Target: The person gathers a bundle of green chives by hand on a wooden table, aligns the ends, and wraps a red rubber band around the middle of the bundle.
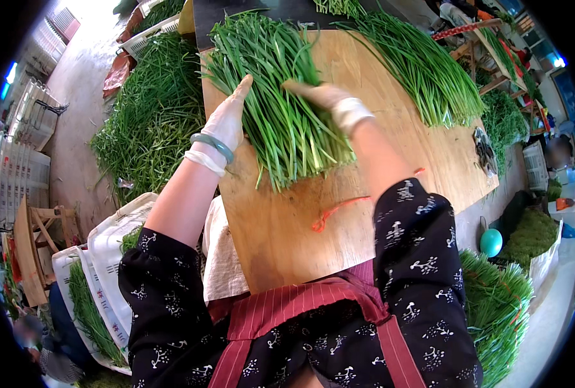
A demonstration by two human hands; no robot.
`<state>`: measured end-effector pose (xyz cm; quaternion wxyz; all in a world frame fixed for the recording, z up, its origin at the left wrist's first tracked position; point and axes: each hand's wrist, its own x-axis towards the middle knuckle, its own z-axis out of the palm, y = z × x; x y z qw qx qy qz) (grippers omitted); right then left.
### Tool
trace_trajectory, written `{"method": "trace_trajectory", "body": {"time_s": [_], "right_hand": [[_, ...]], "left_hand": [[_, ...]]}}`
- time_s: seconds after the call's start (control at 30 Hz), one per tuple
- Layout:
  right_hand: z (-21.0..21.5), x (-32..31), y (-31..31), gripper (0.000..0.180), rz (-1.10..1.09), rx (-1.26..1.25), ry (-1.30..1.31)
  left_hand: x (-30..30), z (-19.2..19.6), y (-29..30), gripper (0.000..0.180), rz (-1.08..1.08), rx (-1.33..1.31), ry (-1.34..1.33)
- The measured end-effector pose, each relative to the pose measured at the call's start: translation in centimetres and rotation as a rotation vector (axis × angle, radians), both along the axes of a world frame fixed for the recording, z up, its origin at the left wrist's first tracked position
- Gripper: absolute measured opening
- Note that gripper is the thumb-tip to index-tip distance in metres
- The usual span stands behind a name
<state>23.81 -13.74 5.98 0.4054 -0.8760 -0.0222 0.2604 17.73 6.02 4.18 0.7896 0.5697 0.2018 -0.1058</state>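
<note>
A thick bunch of garlic chives (pixel 287 123) lies on the wooden board (pixel 287 233), cut pale ends toward me and leafy tips at the far side. My left hand (pixel 228 119), in a thin pale glove with a green bangle at the wrist, rests flat along the bunch's left side, fingers stretched out. Over the right side of the bunch is my right hand (pixel 326 100), also gloved and smeared by motion; its fingers reach out across the stalks. Neither hand is wrapped around the chives. An orange-red tie (pixel 329 216) lies on the board nearer me.
Another chive pile (pixel 423 71) lies at the board's far right, near a dark crumpled item (pixel 484 152). A large heap of greens (pixel 151 116) is on the left. White crates (pixel 116 226) stand at lower left; a green balloon-like ball (pixel 491 242) and bundled greens (pixel 494 310) are at right.
</note>
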Motion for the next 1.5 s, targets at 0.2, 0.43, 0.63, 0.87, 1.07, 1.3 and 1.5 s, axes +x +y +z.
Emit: {"method": "trace_trajectory", "body": {"time_s": [0.2, 0.43, 0.63, 0.87, 1.07, 1.3, 1.5], "right_hand": [[-1.5, -1.9, 5.3, 0.065, 0.058, 0.470, 0.259], [1.0, -3.7, 2.8, 0.041, -0.024, 0.760, 0.588], [8.1, -7.8, -4.8, 0.042, 0.045, 0.489, 0.221], [5.4, -14.1, -15.9, 0.074, 0.009, 0.325, 0.019], [-1.7, -13.1, -17.3, 0.078, -0.041, 0.389, -0.030], [-3.0, -12.1, -15.4, 0.093, -0.029, 0.334, -0.220], [-0.6, -12.5, -17.6, 0.114, -0.062, 0.376, -0.061]], "left_hand": [[-1.7, -0.1, -1.8, 0.054, 0.126, -0.179, -0.268], [-2.0, 0.7, -2.8, 0.049, 0.129, -0.346, -0.225], [-5.0, 5.4, -10.2, 0.044, -0.103, -0.565, -0.206], [-12.2, 2.5, -21.9, 0.059, 0.098, -0.450, -0.182], [-10.9, -4.3, -24.3, 0.056, 0.180, -0.324, -0.112], [-11.2, -2.3, -21.4, 0.053, 0.111, -0.225, -0.172], [-9.9, 0.3, -16.2, 0.043, -0.336, -0.180, -0.015]]}}
